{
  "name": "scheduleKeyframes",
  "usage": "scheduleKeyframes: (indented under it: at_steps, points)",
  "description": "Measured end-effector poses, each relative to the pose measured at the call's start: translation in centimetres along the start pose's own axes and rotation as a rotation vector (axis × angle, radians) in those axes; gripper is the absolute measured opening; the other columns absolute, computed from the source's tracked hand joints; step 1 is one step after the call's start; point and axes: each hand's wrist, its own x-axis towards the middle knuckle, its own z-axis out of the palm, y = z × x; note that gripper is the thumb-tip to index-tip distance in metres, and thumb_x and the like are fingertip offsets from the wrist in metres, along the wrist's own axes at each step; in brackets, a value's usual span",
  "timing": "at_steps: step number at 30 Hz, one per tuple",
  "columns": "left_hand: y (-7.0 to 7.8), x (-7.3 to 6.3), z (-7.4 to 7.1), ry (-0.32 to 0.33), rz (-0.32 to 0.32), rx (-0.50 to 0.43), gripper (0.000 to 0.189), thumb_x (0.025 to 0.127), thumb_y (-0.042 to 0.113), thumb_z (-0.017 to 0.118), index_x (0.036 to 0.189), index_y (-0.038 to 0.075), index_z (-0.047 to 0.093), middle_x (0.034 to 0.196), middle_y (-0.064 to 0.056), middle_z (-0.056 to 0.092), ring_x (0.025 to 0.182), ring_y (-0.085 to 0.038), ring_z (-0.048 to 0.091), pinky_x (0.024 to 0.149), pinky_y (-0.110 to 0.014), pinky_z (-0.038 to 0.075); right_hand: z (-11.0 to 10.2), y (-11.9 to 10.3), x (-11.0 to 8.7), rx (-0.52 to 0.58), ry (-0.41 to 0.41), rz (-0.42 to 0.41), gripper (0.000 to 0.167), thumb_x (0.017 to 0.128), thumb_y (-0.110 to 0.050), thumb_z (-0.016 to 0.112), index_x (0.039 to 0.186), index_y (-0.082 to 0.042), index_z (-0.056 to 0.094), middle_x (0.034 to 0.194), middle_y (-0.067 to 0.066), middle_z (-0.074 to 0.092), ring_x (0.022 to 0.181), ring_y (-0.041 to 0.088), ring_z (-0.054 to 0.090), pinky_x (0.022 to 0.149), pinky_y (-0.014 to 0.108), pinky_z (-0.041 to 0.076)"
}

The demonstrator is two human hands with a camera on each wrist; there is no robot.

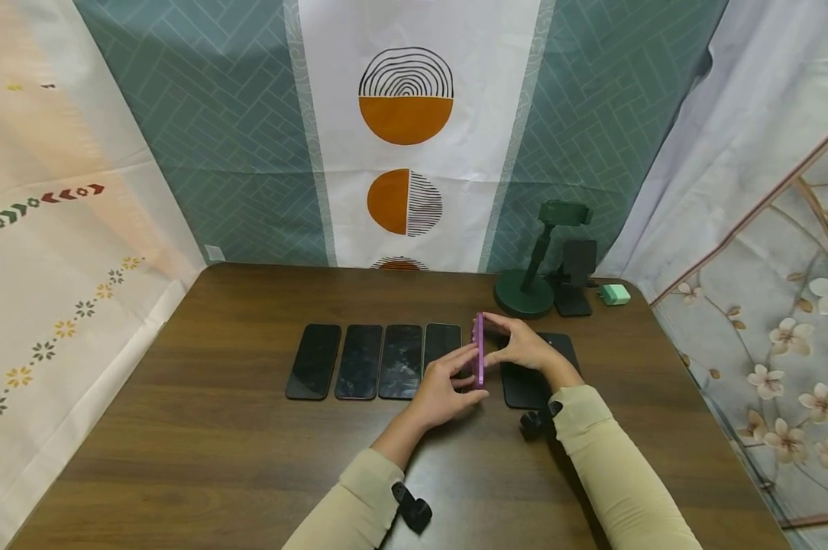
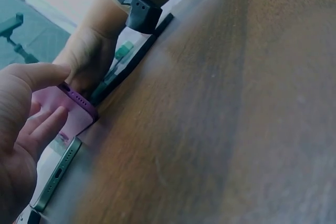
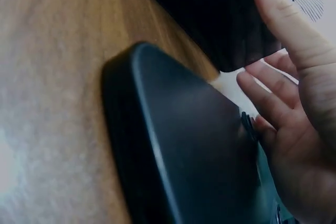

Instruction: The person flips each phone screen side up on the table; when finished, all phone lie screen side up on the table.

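Note:
A phone with a purple-pink back (image 1: 479, 351) stands on its long edge between my two hands, its dark screen (image 3: 210, 14) facing right. My left hand (image 1: 441, 389) holds it from the left, with the thumb at the end with the port and the fingers against the back. From the other side my right hand (image 1: 520, 345) grips it, thumb on the screen side and fingers at the far end. Just left lies a green-edged phone (image 2: 58, 174), partly hidden by my left hand. A black tablet-like slab (image 1: 524, 386) lies under my right wrist.
Three more dark phones lie in a row to the left: one (image 1: 313, 361) outermost, another (image 1: 359, 362), then a third (image 1: 400, 367). At the back right are a dark green stand (image 1: 524, 294), a black phone stand (image 1: 575, 279) and a mint-green block (image 1: 615, 295).

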Motion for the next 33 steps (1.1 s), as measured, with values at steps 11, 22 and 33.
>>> scheduleKeyframes:
  at_steps: [11, 22, 33]
  points:
    - [-0.1, 0.1, 0.2, 0.002, -0.013, -0.033, 0.075, 0.082, -0.006, 0.081, 0.149, 0.001, 0.048, 0.158, -0.011, 0.04, 0.13, -0.028, 0.056, 0.089, -0.027, 0.055, 0.1, 0.1, -0.1, -0.062, 0.057, 0.031, 0.094, 0.076, -0.012, 0.089, 0.152, 0.006, 0.038, 0.145, 0.024, 0.053, 0.135, 0.04, 0.05, 0.115, 0.057, 0.033]
    - [0.8, -0.3, 0.2, 0.011, -0.045, -0.064, 0.077, 0.081, -0.012, 0.078, 0.147, -0.013, 0.039, 0.161, -0.017, 0.032, 0.129, -0.041, 0.053, 0.094, -0.041, 0.054, 0.1, -0.4, -0.7, -0.117, 0.13, 0.034, 0.08, 0.076, -0.012, 0.09, 0.144, 0.005, 0.051, 0.133, 0.023, 0.062, 0.124, 0.04, 0.058, 0.107, 0.06, 0.041]
    - [-0.2, -0.1, -0.4, 0.052, -0.031, 0.185, 0.078, 0.074, 0.012, 0.092, 0.14, -0.007, 0.055, 0.153, -0.006, 0.047, 0.138, -0.02, 0.047, 0.107, -0.034, 0.045, -0.1, 0.1, -1.0, -0.134, 0.147, 0.091, 0.077, 0.076, -0.019, 0.091, 0.142, -0.002, 0.057, 0.136, 0.018, 0.062, 0.125, 0.037, 0.057, 0.107, 0.059, 0.043]
